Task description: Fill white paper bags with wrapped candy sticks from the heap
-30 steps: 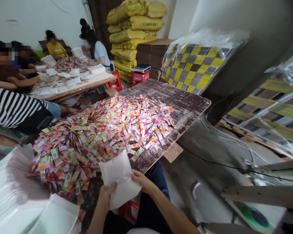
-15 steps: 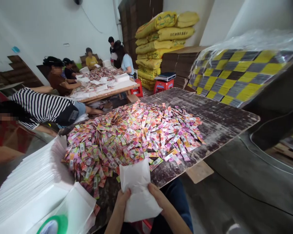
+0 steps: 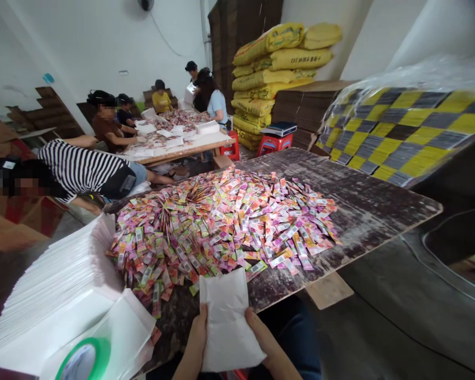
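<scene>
Between my two hands is a plump white paper bag (image 3: 226,327), held upright just off the near edge of the dark table. My left hand (image 3: 200,322) grips its left side and my right hand (image 3: 255,327) its right side; the fingers behind the bag are hidden. Beyond the bag spreads a wide heap of small, colourful printed sachets (image 3: 221,227), pink, orange and green. To the left stands a thick stack of white paper bags (image 3: 59,279). A roll of green tape (image 3: 103,356) lies in front of it on loose white sheets (image 3: 130,327).
The worn dark table (image 3: 380,195) extends to the right. A person in a striped shirt (image 3: 79,166) bends over at left. Several people work around another table (image 3: 182,150) behind. Yellow sacks (image 3: 257,79), red stools (image 3: 275,143) and a plastic-wrapped yellow-grey stack (image 3: 404,126) stand beyond.
The view has swung slightly left, so most things sit further right in the picture. The bag stays in both hands and looks straighter and smoother, with my right fingers lower on its side.
</scene>
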Action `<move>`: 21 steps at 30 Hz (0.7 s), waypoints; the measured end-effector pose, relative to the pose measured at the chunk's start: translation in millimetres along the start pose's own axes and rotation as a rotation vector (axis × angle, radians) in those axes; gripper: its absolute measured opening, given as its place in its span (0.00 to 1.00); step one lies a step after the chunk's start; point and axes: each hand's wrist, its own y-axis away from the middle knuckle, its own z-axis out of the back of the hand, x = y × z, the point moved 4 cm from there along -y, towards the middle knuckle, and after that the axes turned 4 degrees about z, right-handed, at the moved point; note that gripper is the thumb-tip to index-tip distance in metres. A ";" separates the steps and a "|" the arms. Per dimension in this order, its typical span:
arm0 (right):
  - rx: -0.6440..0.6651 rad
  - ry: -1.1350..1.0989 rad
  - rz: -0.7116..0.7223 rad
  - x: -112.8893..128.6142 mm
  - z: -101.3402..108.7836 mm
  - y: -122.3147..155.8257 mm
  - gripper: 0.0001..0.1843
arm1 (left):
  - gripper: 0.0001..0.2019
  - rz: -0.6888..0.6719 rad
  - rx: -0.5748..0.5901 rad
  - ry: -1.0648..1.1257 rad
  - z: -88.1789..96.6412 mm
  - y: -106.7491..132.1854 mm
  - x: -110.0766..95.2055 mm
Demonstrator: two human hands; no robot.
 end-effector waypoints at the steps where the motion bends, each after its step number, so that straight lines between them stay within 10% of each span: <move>1: -0.019 -0.010 0.006 3.0 1.3 -1.0 0.36 | 0.36 0.000 0.017 0.052 -0.5 -2.9 1.2; 11: -0.233 0.099 0.037 9.0 25.4 3.6 0.37 | 0.23 -0.234 -0.053 0.065 4.5 13.8 -22.8; 21: -0.291 0.209 -0.093 -13.1 26.0 0.5 0.35 | 0.24 -0.188 -0.186 0.159 31.6 22.0 -5.4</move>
